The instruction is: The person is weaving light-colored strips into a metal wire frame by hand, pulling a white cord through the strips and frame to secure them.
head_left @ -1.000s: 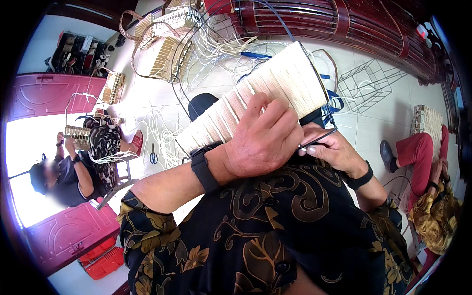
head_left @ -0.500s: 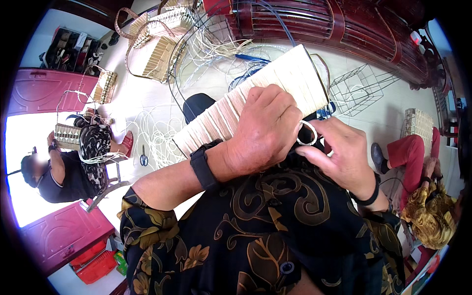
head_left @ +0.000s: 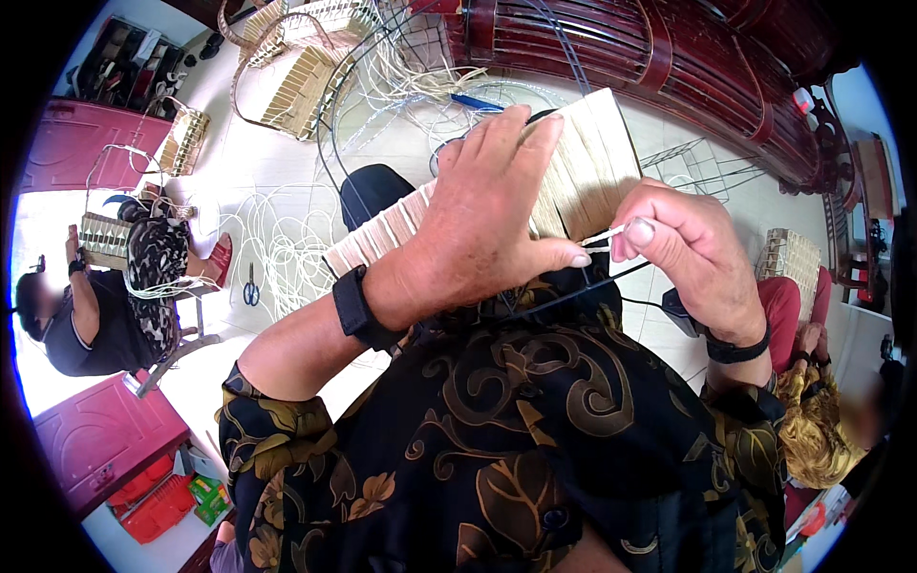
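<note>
A wire-framed basket wrapped in cream cord point(head_left: 597, 158) rests across my lap, tilted up toward the right. Against its wrapped side lies my left hand point(head_left: 468, 205), fingers stretched out and thumb pointing right. At the basket's near right corner, my right hand point(head_left: 693, 253) pinches a thin cream cord point(head_left: 604, 237) between thumb and forefinger. That cord runs left toward the tip of my left thumb, beside the dark wire frame point(head_left: 611, 277). Much of the basket's front side is hidden by my left hand.
Loose cream cord point(head_left: 282, 244) trails over the tiled floor, near scissors point(head_left: 250, 286). Finished-looking baskets point(head_left: 306, 91) stand at the far left. A dark red wooden bench point(head_left: 611, 48) spans the back, with a bare wire frame point(head_left: 702, 167) before it. People sit on both sides.
My left hand has gone from a curled grip to flat, stretched fingers. The round loop of cord is now a narrow strand pinched in my right hand. The basket has turned slightly.
</note>
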A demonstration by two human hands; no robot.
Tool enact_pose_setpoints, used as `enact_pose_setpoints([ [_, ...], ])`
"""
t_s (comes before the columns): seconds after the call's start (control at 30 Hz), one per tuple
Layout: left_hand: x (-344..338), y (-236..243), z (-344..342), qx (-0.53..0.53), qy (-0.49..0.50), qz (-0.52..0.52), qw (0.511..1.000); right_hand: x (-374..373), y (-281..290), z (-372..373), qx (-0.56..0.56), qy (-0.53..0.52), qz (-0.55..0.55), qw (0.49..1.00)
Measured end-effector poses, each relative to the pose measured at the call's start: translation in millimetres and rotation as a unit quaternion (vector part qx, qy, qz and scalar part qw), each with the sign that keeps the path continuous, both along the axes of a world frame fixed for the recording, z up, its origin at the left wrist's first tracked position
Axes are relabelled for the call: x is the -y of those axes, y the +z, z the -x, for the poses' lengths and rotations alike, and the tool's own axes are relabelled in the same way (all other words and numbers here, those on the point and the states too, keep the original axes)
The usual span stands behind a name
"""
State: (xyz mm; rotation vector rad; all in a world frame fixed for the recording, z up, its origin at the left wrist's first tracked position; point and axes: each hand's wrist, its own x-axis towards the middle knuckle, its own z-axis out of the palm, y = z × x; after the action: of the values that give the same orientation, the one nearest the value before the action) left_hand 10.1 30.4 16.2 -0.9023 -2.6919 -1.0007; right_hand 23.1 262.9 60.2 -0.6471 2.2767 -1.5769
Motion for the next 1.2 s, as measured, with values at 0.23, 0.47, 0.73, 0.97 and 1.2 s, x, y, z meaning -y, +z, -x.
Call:
enact_pose_setpoints([
  [0.23, -8, -5, -1, -0.035, 0.018, 0.03, 0.999, 7, 2, 10, 0.157, 0.051, 0.136, 0.977],
  [0.47, -10, 3, 5, 0.111, 0.065, -0.089, 0.988, 13, 29, 24, 0.192, 0.077, 0.188, 0.96],
  [0.73, 5, -7, 13, 0.034, 0.036, -0.131, 0.99, 14, 34, 80, -0.279, 0.156, -0.115, 0.94],
  [0.97, 11, -8, 12, 0.013, 0.017, -0.17, 0.985, 42, -4, 88, -0.279, 0.123, -0.264, 0.915],
  [1.2, 11, -10, 10, 0.014, 0.021, -0.206, 0.978, 42, -12, 82, -0.312, 0.078, -0.25, 0.913],
])
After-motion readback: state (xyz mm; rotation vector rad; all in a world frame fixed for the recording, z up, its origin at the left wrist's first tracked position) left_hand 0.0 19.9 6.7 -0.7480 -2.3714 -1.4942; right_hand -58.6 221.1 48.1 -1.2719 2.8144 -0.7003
